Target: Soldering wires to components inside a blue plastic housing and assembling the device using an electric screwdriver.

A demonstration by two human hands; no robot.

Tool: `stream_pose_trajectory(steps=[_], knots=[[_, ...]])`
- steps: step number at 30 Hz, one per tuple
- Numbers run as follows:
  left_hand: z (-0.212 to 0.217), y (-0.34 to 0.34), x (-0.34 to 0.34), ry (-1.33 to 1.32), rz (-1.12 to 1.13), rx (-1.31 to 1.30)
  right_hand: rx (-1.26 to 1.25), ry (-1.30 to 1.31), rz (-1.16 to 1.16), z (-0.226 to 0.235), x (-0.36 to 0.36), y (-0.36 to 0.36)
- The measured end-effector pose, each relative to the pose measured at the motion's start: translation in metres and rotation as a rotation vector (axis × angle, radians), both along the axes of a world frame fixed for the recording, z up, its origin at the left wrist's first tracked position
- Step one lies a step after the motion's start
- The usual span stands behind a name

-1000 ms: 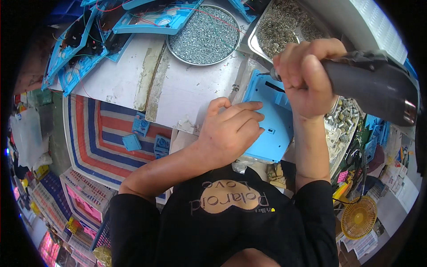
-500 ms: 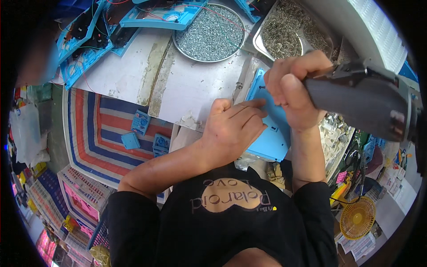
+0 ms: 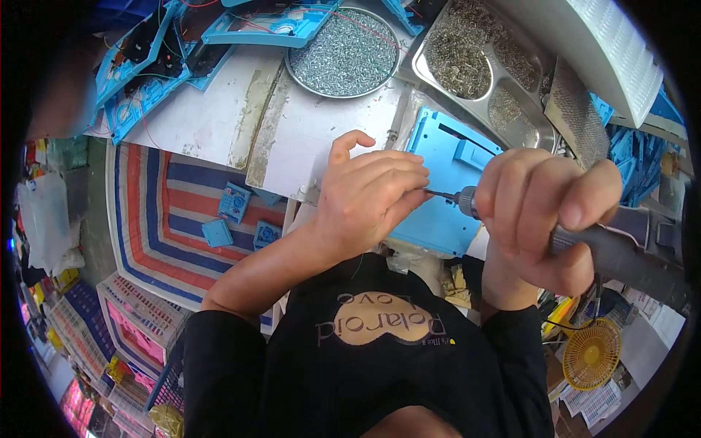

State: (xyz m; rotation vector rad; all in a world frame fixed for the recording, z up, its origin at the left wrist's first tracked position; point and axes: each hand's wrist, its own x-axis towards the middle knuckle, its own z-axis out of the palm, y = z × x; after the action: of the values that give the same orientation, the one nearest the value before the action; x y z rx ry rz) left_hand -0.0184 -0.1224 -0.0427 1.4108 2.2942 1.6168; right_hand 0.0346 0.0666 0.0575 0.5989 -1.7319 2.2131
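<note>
My right hand (image 3: 544, 212) is wrapped round a dark electric screwdriver (image 3: 628, 263), whose thin bit points left over a blue plastic panel (image 3: 445, 226). At the bit's tip, the thumb and fingertips of my left hand (image 3: 372, 193) are pinched together. Whatever they hold there is too small and hidden to name. Lying flat in front of me, the panel has a long slot and a raised block near its far right side. Both hands partly cover it, and the bit appears to be above its surface.
Beyond the panel stand a round metal tray (image 3: 287, 66) of small silvery screws and a steel compartment tray (image 3: 478, 102) of small metal parts. Wired blue casings (image 3: 266, 33) are piled far left. Small blue parts (image 3: 234, 202) lie on a striped sheet (image 3: 175, 255).
My right hand has moved down and right with the screwdriver, its bit leaving the panel's far left edge and coming to my left fingertips. My left hand has shifted slightly left.
</note>
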Motion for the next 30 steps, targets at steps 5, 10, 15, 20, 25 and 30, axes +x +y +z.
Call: stream_pose_trajectory(steps=[5,10,15,20,25,30], knots=[[0.003,-0.003,0.000,0.083,0.004,0.011,-0.008,0.019,-0.058,-0.008,0.003,-0.010],[0.008,-0.004,-0.023,0.138,-0.210,-0.115,-0.045,-0.009,-0.083,-0.009,0.007,-0.014],[-0.010,-0.003,-0.107,0.279,0.294,-0.285,-0.016,-0.086,-0.126,-0.018,0.008,-0.023],[-0.031,0.005,-0.112,0.346,0.343,-0.564,0.018,-0.165,-0.184,-0.022,0.012,-0.037],[-0.021,0.004,-0.101,0.345,0.385,-0.384,0.142,-0.227,-0.198,-0.029,0.016,-0.045],[0.000,-0.020,-0.082,-0.064,0.073,-0.262,0.264,-0.152,-0.193,-0.041,0.014,-0.051]])
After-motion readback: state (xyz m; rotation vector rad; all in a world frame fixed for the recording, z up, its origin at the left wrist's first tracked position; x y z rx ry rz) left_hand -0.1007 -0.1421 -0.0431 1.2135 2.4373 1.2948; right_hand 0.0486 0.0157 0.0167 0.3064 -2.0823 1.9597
